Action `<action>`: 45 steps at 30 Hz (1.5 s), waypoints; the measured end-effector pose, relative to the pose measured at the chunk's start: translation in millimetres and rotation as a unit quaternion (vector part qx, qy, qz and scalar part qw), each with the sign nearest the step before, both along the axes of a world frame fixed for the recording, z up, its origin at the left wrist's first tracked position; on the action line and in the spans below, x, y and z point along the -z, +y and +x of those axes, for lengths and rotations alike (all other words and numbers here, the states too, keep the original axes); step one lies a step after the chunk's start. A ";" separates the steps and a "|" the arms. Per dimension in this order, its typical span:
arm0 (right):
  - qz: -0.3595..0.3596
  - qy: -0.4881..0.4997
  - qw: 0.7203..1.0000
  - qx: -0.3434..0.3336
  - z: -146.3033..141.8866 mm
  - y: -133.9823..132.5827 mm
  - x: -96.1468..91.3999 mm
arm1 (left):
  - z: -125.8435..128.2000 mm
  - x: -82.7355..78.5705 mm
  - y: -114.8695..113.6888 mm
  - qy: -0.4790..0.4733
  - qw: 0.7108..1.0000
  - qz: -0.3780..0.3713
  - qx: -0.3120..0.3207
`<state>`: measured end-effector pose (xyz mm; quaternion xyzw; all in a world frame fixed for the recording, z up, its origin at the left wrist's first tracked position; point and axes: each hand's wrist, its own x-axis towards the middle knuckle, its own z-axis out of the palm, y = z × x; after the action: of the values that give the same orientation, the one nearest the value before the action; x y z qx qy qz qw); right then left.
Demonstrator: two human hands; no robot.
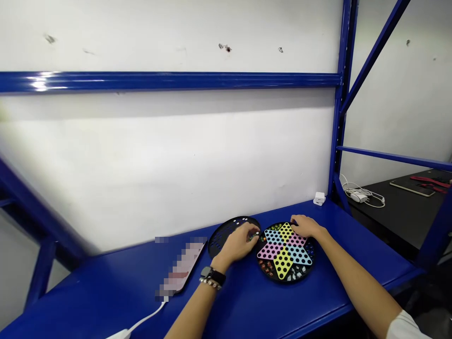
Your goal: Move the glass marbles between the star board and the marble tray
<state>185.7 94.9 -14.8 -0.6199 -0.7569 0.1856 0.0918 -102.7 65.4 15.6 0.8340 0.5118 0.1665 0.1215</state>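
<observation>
A round black Chinese checkers board point(283, 252) with a pink, yellow and light-blue star lies on the blue shelf. Small marbles point(296, 273) sit by colour in the compartments around the star, among them clear, brown, blue and green ones. My left hand point(242, 242), with a black watch at its wrist, is curled at the board's left edge, over a round black lid point(226, 233). Small coloured marbles show between its fingers. At the board's far right edge my right hand point(306, 226) has its fingers bent over the rim; its fingertips are partly hidden.
A phone-like flat object point(185, 268), blurred out, lies left of the lid with a white cable point(146, 318) attached. A white charger cube point(319, 198) stands by the wall. Blue metal posts point(339, 103) frame the shelf. A black table point(399, 202) with cables is at right.
</observation>
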 end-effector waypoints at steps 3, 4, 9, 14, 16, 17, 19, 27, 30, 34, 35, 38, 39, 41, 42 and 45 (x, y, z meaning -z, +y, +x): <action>0.000 -0.001 1.000 -0.004 0.7 -0.2 -0.4 | 19.6 12.1 -5.5 0.084 0.996 0.019 -0.003; 0.000 0.000 1.000 -0.005 0.8 0.0 -0.4 | 23.3 14.7 -6.4 0.104 0.994 0.025 -0.011; -0.004 -0.002 1.000 -0.001 -0.5 -0.2 -0.9 | 28.0 14.8 -9.3 0.146 0.988 0.053 -0.020; -0.004 0.000 1.000 0.000 -0.6 -1.6 -2.3 | 25.2 7.9 -10.5 0.134 0.989 0.064 0.002; -0.004 0.000 1.000 -0.002 -0.2 -1.2 -1.9 | 19.1 4.4 -7.6 0.099 0.993 0.067 -0.008; -0.003 -0.001 1.000 -0.003 -0.1 -0.8 -1.5 | 14.4 2.5 -5.4 0.079 0.994 0.070 -0.022; -0.002 -0.003 1.000 -0.004 0.0 0.1 -0.4 | 2.8 -0.7 -0.2 0.043 0.994 0.076 -0.058; 0.001 0.003 1.000 -0.004 0.8 2.8 3.6 | -37.7 11.0 18.5 0.046 0.991 0.028 -0.126; -0.001 0.001 1.000 -0.006 1.5 3.3 4.7 | -46.9 14.7 23.0 0.059 0.992 -0.020 -0.110; 0.004 0.000 1.000 -0.012 2.4 5.0 7.2 | -55.5 14.5 26.6 0.046 0.995 -0.071 -0.048; 0.007 0.000 1.000 -0.013 2.5 5.4 7.8 | -56.6 14.7 27.2 0.044 0.995 -0.073 -0.043; 0.007 0.003 1.000 -0.010 2.6 5.9 8.6 | -57.7 16.3 28.2 0.043 0.996 -0.070 -0.040; 0.006 0.005 1.000 -0.010 2.5 5.8 8.6 | -57.6 17.0 28.4 0.042 0.996 -0.070 -0.037; 0.006 0.008 1.000 -0.009 2.3 5.2 8.0 | -57.8 17.9 28.6 0.038 0.996 -0.070 -0.032; 0.006 0.008 1.000 -0.010 2.2 4.8 7.7 | -58.0 18.0 28.7 0.037 0.996 -0.069 -0.030; 0.004 0.003 1.000 -0.007 1.9 3.7 6.1 | -58.5 17.1 28.5 0.035 0.997 -0.051 -0.040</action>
<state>187.6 98.6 -20.9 -0.6138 -0.7617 0.1845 0.0953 -161.2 93.9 -1.5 0.8108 0.5565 0.1157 0.1395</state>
